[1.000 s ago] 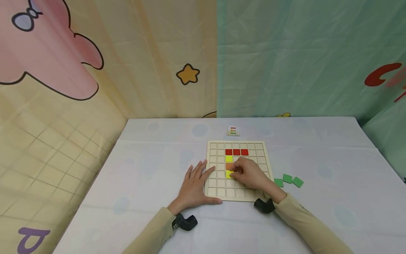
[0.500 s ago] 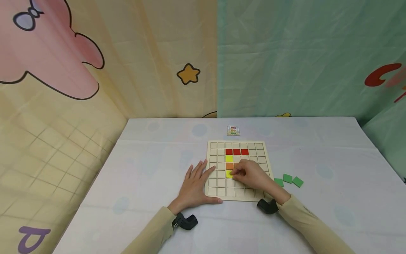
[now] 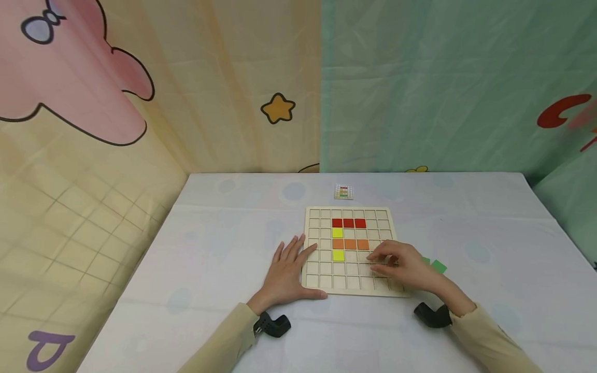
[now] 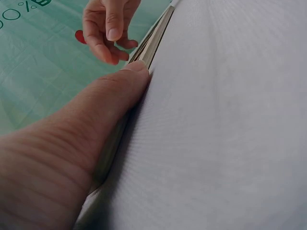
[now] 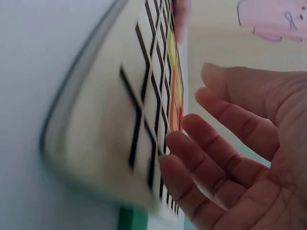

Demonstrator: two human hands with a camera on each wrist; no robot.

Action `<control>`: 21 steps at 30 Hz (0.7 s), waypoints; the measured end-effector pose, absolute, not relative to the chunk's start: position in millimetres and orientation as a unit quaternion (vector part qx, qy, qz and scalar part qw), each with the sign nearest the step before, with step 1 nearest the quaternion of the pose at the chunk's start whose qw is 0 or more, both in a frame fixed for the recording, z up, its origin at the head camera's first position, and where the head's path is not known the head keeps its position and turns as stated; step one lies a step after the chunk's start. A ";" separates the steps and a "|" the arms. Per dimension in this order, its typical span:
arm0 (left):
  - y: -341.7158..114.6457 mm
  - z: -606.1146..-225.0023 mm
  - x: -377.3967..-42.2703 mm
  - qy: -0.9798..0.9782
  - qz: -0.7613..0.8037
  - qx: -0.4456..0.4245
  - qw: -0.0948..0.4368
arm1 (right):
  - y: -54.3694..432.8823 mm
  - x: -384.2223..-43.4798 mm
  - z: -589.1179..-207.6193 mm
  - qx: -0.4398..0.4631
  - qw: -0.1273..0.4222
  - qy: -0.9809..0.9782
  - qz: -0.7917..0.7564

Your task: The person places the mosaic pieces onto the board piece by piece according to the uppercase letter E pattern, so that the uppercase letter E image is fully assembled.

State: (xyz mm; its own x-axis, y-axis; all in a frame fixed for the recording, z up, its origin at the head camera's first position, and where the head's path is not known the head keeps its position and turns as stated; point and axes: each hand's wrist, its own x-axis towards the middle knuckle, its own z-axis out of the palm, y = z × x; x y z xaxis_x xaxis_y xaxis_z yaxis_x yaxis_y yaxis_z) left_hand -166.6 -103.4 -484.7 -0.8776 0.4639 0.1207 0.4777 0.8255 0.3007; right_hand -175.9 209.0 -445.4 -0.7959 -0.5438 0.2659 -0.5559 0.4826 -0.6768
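Note:
A pale wooden grid board (image 3: 322, 282) lies flat on the table. Its cells hold a row of red tiles (image 3: 348, 223), a row of orange tiles (image 3: 351, 244) and two yellow tiles (image 3: 338, 255), one above and one below the orange row. My left hand (image 3: 283, 280) rests spread at the board's left side, fingertips over the edge. In the left wrist view its thumb (image 4: 120, 86) touches the front edge. Above the board's right part hovers my right hand (image 3: 404, 267), with nothing between its parted thumb and fingers (image 5: 192, 158).
Green tiles (image 3: 438, 267) lie right of the board, partly hidden behind the right hand. A small card (image 3: 343, 192) with a coloured grid pattern lies beyond the board's far edge. Printed curtains (image 3: 410, 93) hang behind the white table (image 3: 224, 228).
My right hand has moved right, away from the lower yellow tile, and its fingers have parted. The whole orange row is now uncovered. The left hand has stayed in place.

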 end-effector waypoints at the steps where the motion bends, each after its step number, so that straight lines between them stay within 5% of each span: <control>1: -103.4 -484.5 -166.7 -0.955 -0.164 -0.247 0.022 | 215.6 -175.3 -444.9 0.311 0.012 -0.866 0.391; 16: -102.1 -485.6 -166.4 -0.955 -0.163 -0.247 0.021 | 276.9 -176.8 -433.9 0.256 -0.064 -0.925 0.272; 21: -102.3 -484.3 -166.3 -0.955 -0.165 -0.246 0.019 | 278.5 -177.8 -438.1 0.283 -0.030 -0.923 0.257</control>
